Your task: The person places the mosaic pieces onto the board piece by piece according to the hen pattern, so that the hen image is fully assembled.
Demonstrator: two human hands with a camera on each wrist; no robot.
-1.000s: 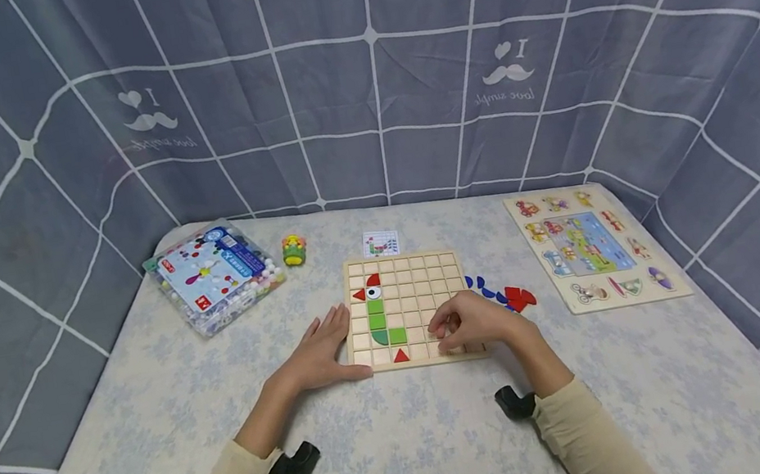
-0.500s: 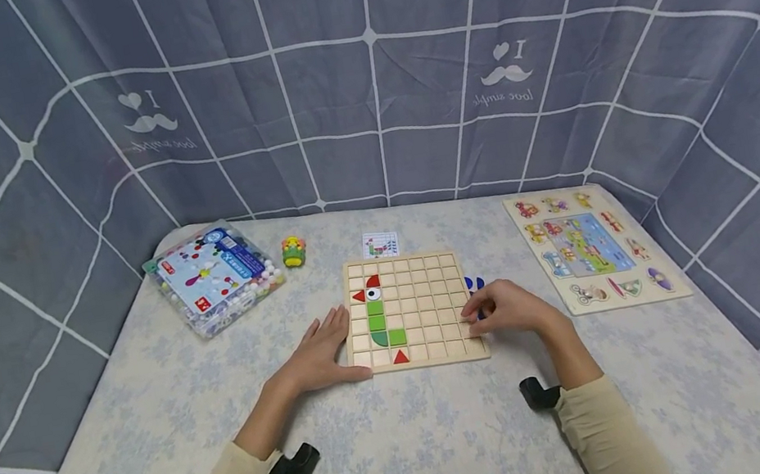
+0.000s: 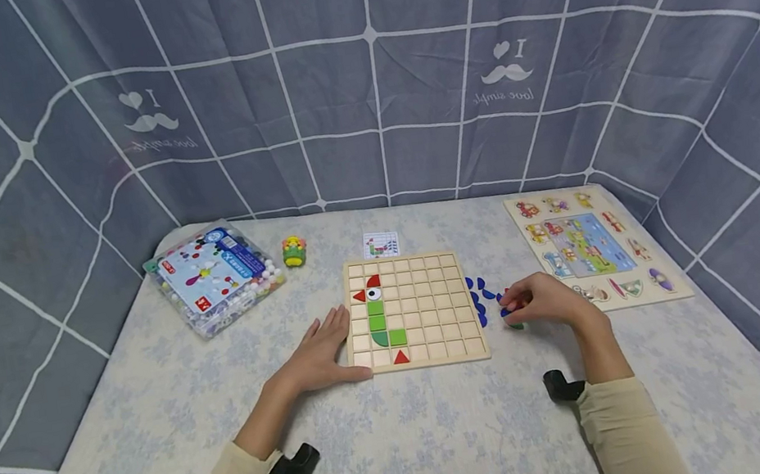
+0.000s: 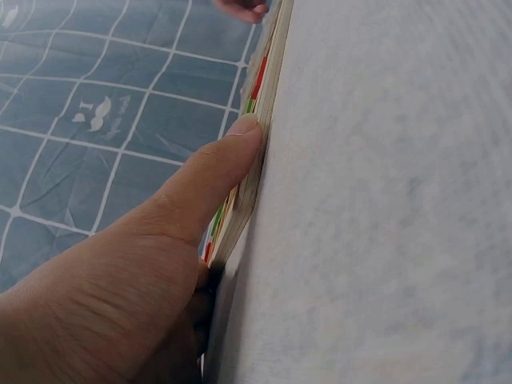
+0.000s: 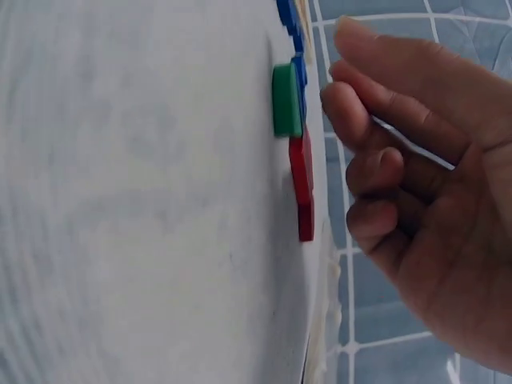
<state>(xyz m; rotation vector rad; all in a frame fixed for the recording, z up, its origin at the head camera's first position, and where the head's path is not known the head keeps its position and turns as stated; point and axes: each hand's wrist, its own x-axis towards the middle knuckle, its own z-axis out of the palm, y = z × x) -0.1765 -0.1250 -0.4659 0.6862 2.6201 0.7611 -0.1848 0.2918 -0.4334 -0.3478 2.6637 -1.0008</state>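
Observation:
A square wooden grid board (image 3: 428, 304) lies mid-table. Set in its left columns are a red quarter-round (image 3: 373, 281), a red triangle (image 3: 359, 297), an eye tile (image 3: 373, 294), green squares (image 3: 377, 322) and a dark green quarter-round (image 3: 380, 339); another red triangle (image 3: 401, 357) sits in the bottom row. My left hand (image 3: 320, 354) rests against the board's left side, thumb at its front corner. Right of the board, my right hand (image 3: 547, 302) hovers over loose pieces, fingers loosely bent with nothing between them. Close by lie blue pieces (image 3: 478, 308), a green piece (image 5: 286, 100) and red pieces (image 5: 301, 172).
Behind the board lies a small pattern card (image 3: 381, 244). A clear box of beads (image 3: 214, 275) and a small toy figure (image 3: 293, 251) stand at the back left. To the right is a wooden picture puzzle (image 3: 594, 249). Grey curtains (image 3: 328, 96) surround the table.
My right hand has moved right, from over the board's lower right cells to the loose pieces beside it, uncovering those cells. The left hand has stayed put.

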